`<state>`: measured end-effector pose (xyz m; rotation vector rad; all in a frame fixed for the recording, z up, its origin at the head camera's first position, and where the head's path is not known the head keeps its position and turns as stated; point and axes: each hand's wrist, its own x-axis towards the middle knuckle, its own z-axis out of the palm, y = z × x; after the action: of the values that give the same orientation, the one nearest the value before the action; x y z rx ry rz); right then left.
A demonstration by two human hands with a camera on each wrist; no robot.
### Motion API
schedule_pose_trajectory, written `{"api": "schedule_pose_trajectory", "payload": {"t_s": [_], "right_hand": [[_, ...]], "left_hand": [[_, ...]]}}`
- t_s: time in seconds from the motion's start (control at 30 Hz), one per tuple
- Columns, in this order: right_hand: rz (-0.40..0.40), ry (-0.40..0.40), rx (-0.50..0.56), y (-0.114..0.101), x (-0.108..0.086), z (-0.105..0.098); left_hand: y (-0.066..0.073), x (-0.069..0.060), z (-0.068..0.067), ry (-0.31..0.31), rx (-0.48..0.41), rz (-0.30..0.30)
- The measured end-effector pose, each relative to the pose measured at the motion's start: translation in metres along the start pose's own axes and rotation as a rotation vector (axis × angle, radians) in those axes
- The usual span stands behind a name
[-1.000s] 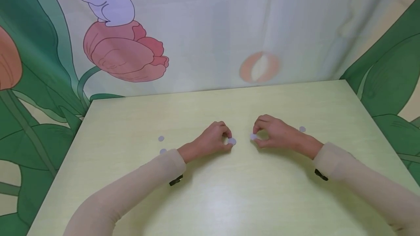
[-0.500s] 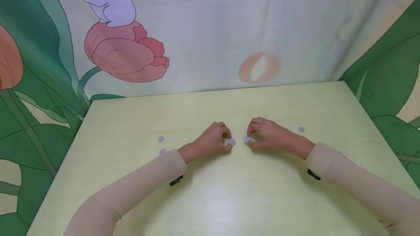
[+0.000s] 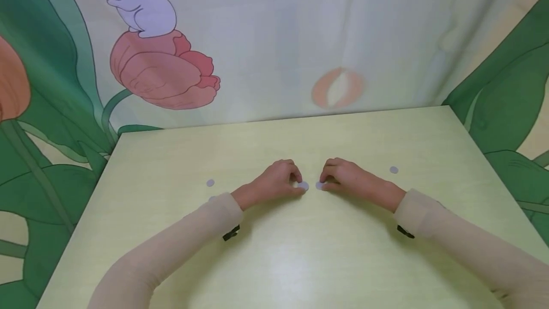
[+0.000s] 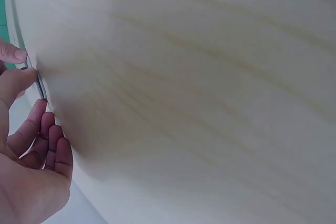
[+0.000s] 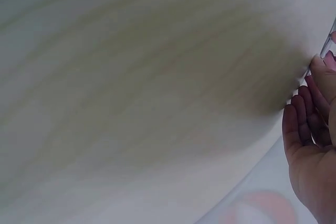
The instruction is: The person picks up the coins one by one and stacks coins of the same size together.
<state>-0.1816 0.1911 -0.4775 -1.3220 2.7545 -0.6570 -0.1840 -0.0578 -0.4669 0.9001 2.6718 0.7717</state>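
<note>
Near the middle of the table [image 3: 279, 261], my left hand [image 3: 276, 179] pinches a small flat silvery disc [image 3: 304, 186], coin-like, between thumb and forefinger. Facing it, my right hand [image 3: 350, 178] holds a similar disc [image 3: 319, 185] the same way, partly covered by its fingers. A narrow gap separates the two discs, which lie at or on the tabletop. In the left wrist view the held disc [image 4: 40, 85] shows edge-on as a thin dark line, at the tips of the left fingers [image 4: 37, 109]. The right wrist view catches the right hand [image 5: 312, 145] at its edge.
To the left lies one loose disc [image 3: 210, 182], with another disc [image 3: 212, 199] partly hidden behind the left sleeve [image 3: 184, 232]. A further disc [image 3: 393, 169] lies beyond the right wrist. A printed curtain [image 3: 266, 51] hangs behind the table's back edge.
My right hand has moved left and slightly nearer with its disc, bringing it close to the left hand's disc. The left hand has stayed nearly in place.
</note>
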Motion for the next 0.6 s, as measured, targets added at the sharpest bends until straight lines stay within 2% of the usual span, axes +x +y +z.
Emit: {"api": "schedule_pose_trajectory", "payload": {"t_s": [0.2, 0.37, 0.5, 0.6], "right_hand": [[0.006, -0.008, -0.003, -0.002, -0.002, -0.001], [0.029, -0.031, -0.001, -0.004, -0.004, -0.005], [0.047, -0.033, 0.0, -0.005, -0.005, -0.004], [0.053, -0.029, 0.009, -0.005, -0.004, -0.003]], "left_hand": [[0.002, 0.0, 0.002, -0.012, 0.006, -0.027], [0.002, -0.001, 0.001, -0.03, 0.0, -0.019], [-0.001, -0.008, -0.011, -0.024, -0.033, -0.025], [-0.007, -0.02, -0.026, 0.0, -0.082, -0.043]]}}
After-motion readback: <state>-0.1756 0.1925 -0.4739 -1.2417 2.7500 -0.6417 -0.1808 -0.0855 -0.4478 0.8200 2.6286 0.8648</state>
